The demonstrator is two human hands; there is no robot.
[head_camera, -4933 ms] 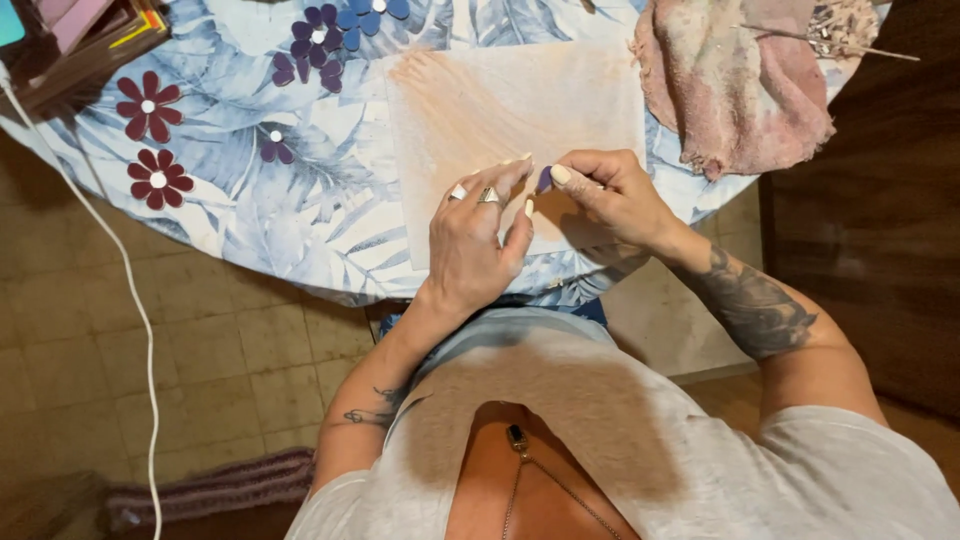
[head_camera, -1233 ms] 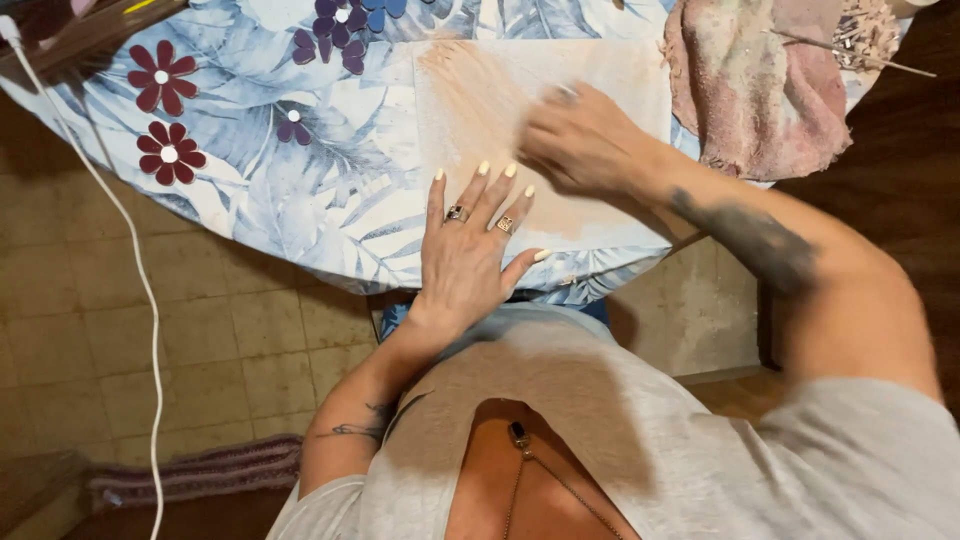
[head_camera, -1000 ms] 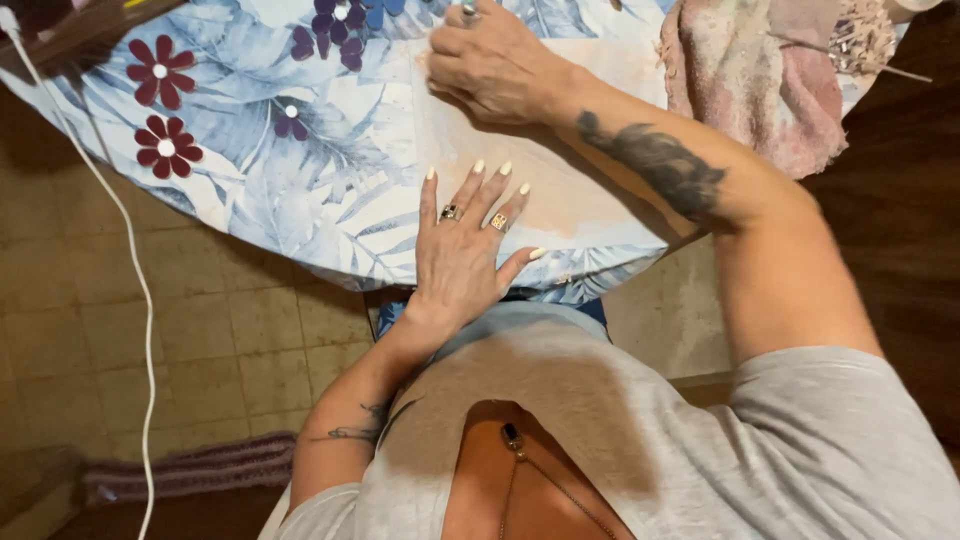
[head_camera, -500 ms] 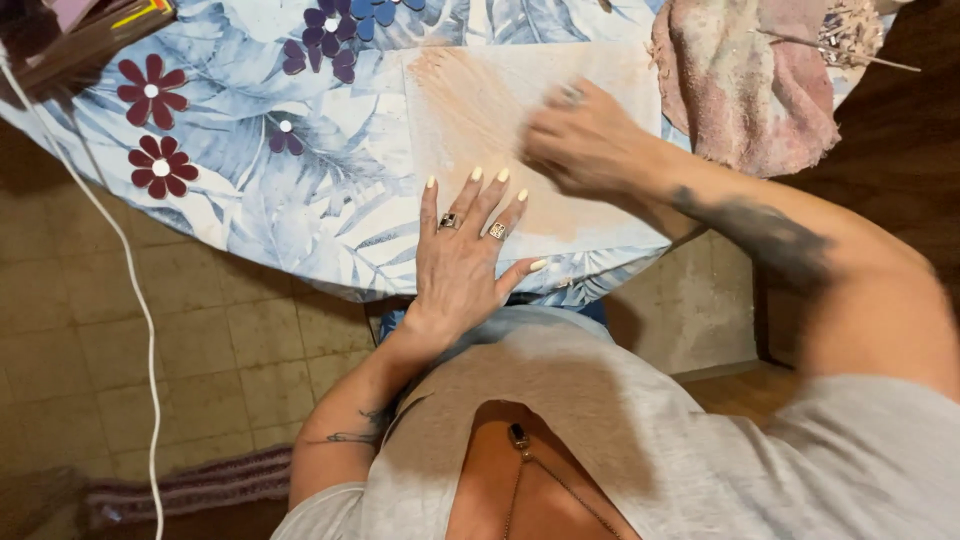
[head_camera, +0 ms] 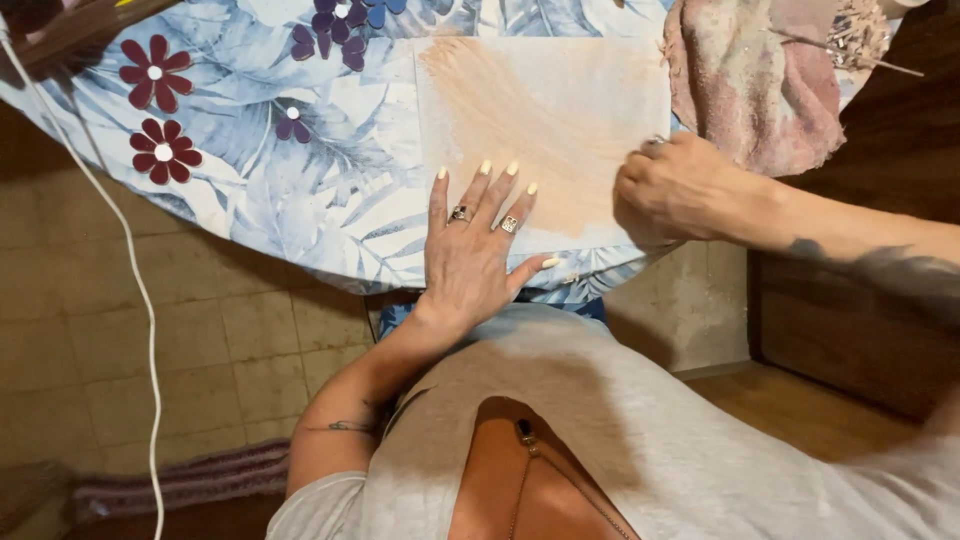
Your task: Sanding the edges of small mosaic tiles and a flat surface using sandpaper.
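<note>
My left hand (head_camera: 478, 245) lies flat, fingers spread, on the near edge of the round table, its fingertips on a pale sheet stained orange (head_camera: 560, 110). My right hand (head_camera: 668, 190) hovers in a loose fist over the sheet's near right corner; whether it holds anything is hidden. Two dark red flower cut-outs (head_camera: 152, 72) lie at the table's left. Small purple ones (head_camera: 292, 122) and a purple and blue cluster (head_camera: 338, 28) lie further in.
The table carries a blue leaf-print cloth (head_camera: 300, 200). A pink stained rag (head_camera: 760, 80) with thin sticks (head_camera: 860, 55) on it lies at the far right. A white cable (head_camera: 130, 290) hangs down to the tiled floor at left. Dark wooden furniture (head_camera: 870, 330) stands at right.
My right hand reached to the flower cluster at the far edge, then drew back across the sheet to its near right corner. My left hand stayed flat on the table.
</note>
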